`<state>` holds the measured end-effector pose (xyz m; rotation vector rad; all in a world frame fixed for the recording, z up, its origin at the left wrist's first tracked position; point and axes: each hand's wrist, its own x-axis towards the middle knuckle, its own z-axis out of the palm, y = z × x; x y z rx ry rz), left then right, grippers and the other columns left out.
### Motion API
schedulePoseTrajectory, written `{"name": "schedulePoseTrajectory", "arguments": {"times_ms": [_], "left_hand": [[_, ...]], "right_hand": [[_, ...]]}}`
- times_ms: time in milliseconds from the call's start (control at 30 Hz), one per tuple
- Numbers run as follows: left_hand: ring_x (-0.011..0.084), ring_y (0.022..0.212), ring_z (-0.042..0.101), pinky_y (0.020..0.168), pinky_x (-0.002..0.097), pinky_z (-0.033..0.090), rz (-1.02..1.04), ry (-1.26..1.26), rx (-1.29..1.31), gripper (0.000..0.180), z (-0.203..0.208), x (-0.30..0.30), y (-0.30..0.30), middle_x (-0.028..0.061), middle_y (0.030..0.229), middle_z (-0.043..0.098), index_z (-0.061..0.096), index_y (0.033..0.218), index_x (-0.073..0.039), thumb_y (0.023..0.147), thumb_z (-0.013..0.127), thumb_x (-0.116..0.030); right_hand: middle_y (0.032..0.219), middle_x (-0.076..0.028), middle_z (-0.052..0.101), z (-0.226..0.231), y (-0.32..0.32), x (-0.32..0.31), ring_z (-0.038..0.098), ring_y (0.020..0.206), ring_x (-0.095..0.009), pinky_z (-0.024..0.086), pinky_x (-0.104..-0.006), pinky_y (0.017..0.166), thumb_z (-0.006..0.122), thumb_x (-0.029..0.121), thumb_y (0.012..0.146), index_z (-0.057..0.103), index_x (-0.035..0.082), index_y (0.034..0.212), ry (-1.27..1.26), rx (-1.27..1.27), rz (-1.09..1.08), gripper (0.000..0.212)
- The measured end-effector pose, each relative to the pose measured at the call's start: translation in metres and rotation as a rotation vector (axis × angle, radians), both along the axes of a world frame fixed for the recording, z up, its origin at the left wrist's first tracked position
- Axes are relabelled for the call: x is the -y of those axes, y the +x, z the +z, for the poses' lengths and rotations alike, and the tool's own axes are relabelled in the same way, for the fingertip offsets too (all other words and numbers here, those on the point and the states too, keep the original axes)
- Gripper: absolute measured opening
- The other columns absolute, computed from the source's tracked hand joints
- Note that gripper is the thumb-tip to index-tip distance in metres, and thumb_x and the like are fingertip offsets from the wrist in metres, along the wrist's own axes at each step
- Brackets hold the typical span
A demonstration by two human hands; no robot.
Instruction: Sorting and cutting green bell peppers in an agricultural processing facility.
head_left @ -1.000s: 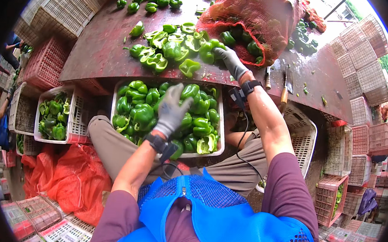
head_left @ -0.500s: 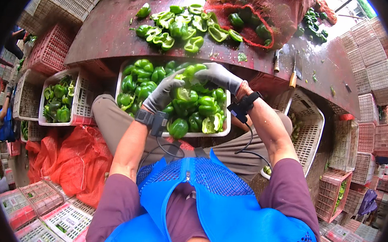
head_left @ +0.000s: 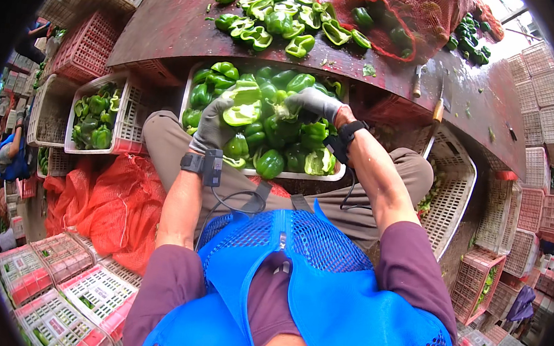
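Note:
A white-rimmed crate [head_left: 189,96] of green bell peppers stands between my knees, under the table's edge. Over its left side, my gloved left hand [head_left: 213,125] is closed on a cut green bell pepper half [head_left: 243,105], whose pale inner side shows. My gloved right hand [head_left: 315,103] is above the crate's right half, fingers pinched on a pale piece of green pepper [head_left: 287,111]; its exact shape is partly hidden. Whole and cut peppers lie beneath both hands.
Pepper halves [head_left: 278,23] and a red mesh sack [head_left: 422,22] lie on the table [head_left: 172,24]. Two knives, one with a wooden handle [head_left: 438,110], rest near its edge. Crates [head_left: 447,178] flank me; red netting [head_left: 120,207] lies at left.
My hands, close together on a pepper before, have moved apart. The left now holds the opened half, while the right has a pale piece. The whole view has shifted slightly.

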<state>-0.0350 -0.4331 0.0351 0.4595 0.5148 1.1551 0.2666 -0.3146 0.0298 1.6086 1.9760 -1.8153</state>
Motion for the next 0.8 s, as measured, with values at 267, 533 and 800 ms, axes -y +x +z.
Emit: {"name": "schedulePoseTrajectory", "arguments": {"times_ms": [267, 533, 800], "left_hand": [[0.0287, 0.141, 0.072, 0.123, 0.0443, 0.060, 0.215, 0.139, -0.355, 0.064, 0.018, -0.002, 0.032, 0.0180, 0.157, 0.069, 0.056, 0.164, 0.004, 0.100, 0.057, -0.005], [0.0233, 0.123, 0.076, 0.108, 0.0373, 0.063, 0.493, 0.186, -0.978, 0.060, -0.021, -0.021, -0.022, 0.0172, 0.133, 0.076, 0.062, 0.157, 0.001, 0.097, 0.060, -0.003], [0.0443, 0.144, 0.064, 0.123, 0.0553, 0.051, 0.123, 0.426, -2.228, 0.061, -0.080, -0.024, -0.054, 0.0221, 0.160, 0.064, 0.065, 0.161, -0.014, 0.103, 0.073, -0.028]], "right_hand": [[0.127, -0.019, 0.083, 0.066, -0.036, 0.055, 0.081, 0.117, -0.043, 0.064, -0.0556, 0.097, 0.077, 0.046, 0.106, 0.074, 0.017, 0.144, 0.817, -0.067, 0.115, 0.047], [0.115, -0.016, 0.081, 0.036, 0.007, 0.057, 0.079, 0.106, -0.041, 0.062, -0.0545, 0.092, 0.075, 0.030, 0.107, 0.078, 0.016, 0.124, 0.971, 0.174, -0.196, 0.022], [0.120, -0.011, 0.076, 0.026, -0.002, 0.043, 0.073, 0.119, -0.039, 0.060, -0.0540, 0.097, 0.076, 0.011, 0.095, 0.080, 0.019, 0.121, 1.198, 0.245, 0.408, 0.027]]}}
